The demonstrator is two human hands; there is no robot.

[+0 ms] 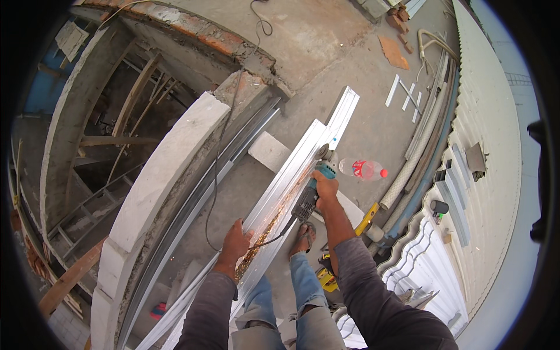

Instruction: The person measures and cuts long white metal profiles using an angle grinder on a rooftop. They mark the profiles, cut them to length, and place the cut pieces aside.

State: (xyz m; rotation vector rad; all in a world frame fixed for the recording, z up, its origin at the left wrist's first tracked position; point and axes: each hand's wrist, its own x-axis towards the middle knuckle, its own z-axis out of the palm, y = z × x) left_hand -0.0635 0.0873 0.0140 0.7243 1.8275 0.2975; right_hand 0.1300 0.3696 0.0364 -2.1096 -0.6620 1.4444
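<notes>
An angle grinder (pixel 310 189) with a teal head and dark body is gripped in my right hand (pixel 326 191). Its disc lies against a long silver metal profile (pixel 297 153), and orange sparks (pixel 271 224) stream back along the metal toward me. My left hand (pixel 235 240) rests on the left edge of the profiles, fingers curled over it; the fingertips are partly hidden. The grinder's cord (pixel 269 241) runs from its rear past my left hand. Beneath the profiles, a white block (pixel 269 151) props them off the floor.
A clear bottle with a red cap (pixel 363 169) stands right of the grinder. Yellow level (pixel 367 219) and pipes (pixel 417 140) lie further right, beside corrugated sheets (pixel 423 256). On the left, a low block wall (pixel 169 160) borders an opening with a ladder (pixel 93 213). My sandalled foot (pixel 303 238) is close by.
</notes>
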